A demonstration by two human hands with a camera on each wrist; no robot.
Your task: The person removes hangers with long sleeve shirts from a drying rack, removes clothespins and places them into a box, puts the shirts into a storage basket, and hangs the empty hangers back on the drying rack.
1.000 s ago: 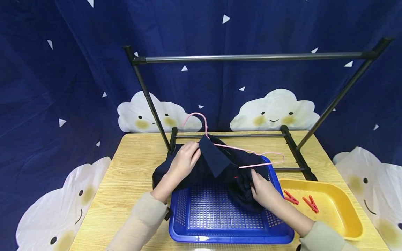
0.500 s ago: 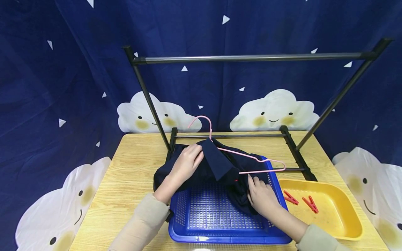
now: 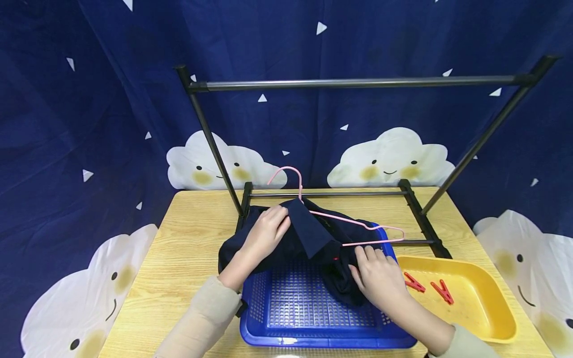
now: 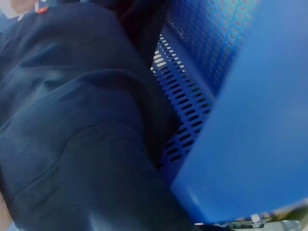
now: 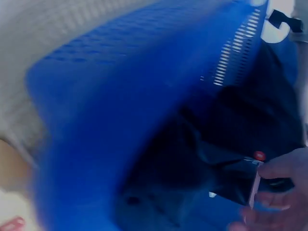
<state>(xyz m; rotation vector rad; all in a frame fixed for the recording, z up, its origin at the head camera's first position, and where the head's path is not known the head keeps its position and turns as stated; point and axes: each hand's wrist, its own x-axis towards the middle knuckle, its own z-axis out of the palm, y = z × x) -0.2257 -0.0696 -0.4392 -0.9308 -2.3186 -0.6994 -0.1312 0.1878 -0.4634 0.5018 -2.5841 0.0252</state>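
A dark navy collared garment (image 3: 309, 231) lies bunched over the back of a blue perforated basket (image 3: 313, 342). The pink hanger (image 3: 340, 218) has its hook standing up by the collar and its right end outside the cloth. My left hand (image 3: 264, 233) grips the garment left of the collar, fingers curled over the cloth. At the garment's right part, my right hand (image 3: 380, 278) sits just below the hanger's end, thumb apart from the fingers. In the right wrist view, the fingers (image 5: 274, 199) spread beside the hanger. The hanger's left arm is hidden in the cloth.
A black rack with a high bar (image 3: 358, 82) stands behind the basket, its feet on the wooden table (image 3: 179, 258). To the right, a yellow tray (image 3: 501, 308) holds two red clothespins (image 3: 443, 292). A dark blue curtain with clouds hangs behind.
The hanger's hook has shifted slightly right and down. My right hand first moved a little left, then back right with its thumb parting from the fingers. My left hand keeps its hold.
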